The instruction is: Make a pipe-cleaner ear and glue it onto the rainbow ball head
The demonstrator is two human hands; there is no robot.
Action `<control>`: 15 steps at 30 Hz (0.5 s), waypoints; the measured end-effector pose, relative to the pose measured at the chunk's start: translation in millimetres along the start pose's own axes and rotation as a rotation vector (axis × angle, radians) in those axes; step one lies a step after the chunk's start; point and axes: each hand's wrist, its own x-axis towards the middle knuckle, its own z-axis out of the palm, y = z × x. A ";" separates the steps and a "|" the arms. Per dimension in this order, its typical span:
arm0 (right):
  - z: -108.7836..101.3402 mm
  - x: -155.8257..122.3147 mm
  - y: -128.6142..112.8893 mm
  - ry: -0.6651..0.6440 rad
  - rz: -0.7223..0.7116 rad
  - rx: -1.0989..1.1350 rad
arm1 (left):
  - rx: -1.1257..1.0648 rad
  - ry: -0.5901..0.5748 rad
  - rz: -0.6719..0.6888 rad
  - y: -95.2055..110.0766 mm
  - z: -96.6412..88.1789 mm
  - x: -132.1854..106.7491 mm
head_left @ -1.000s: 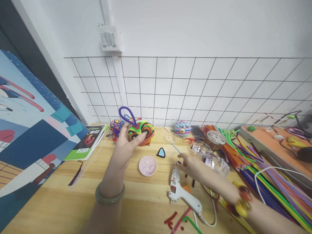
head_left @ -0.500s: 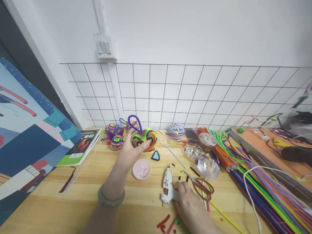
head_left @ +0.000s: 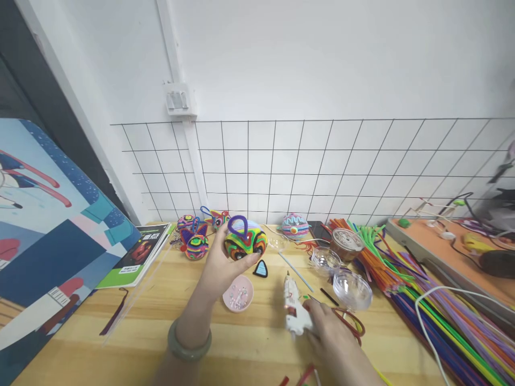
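My left hand (head_left: pixel 225 262) grips a round ball ornament (head_left: pixel 246 244) wrapped in multicoloured fuzzy pipe cleaner, with dark eyes and a purple loop (head_left: pixel 238 217) on top. The thumb lies across its front; the other fingers are mostly hidden behind it. My right hand (head_left: pixel 332 332) is wrapped around the handle of a white hot glue gun (head_left: pixel 295 311), whose nozzle points away from me. A black-edged, light-blue triangle (head_left: pixel 261 269) lies just below the ball. Near my left wrist stands a pink bowl (head_left: pixel 226 301) of small beads. Scissors (head_left: pixel 359 321) lie partly hidden behind my right hand.
Finished ornaments (head_left: pixel 196 244) stand at the back left, and a striped ball (head_left: pixel 295 226) at the back. Clear plastic half-shells (head_left: pixel 352 289) and bundled pipe cleaners (head_left: pixel 434 316) lie to the right. A white cable (head_left: pixel 420 316) crosses them. A wire grid (head_left: pixel 275 161) borders the wall.
The ball has turned in my left hand, its loop and face now tipped more toward me. My right hand has shifted the glue gun slightly rightward. The view has tilted up a little.
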 end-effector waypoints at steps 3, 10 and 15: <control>-29.9 -1.9 4.1 0.030 -0.069 0.322 | 0.052 0.015 0.037 -5.6 1.1 -0.9; -82.0 -27.0 -7.9 0.196 -0.026 0.585 | 0.439 0.088 0.291 -16.6 -0.5 -3.3; -99.8 -35.3 -2.3 0.199 -0.038 0.556 | 0.454 0.100 0.517 -22.1 0.3 -1.1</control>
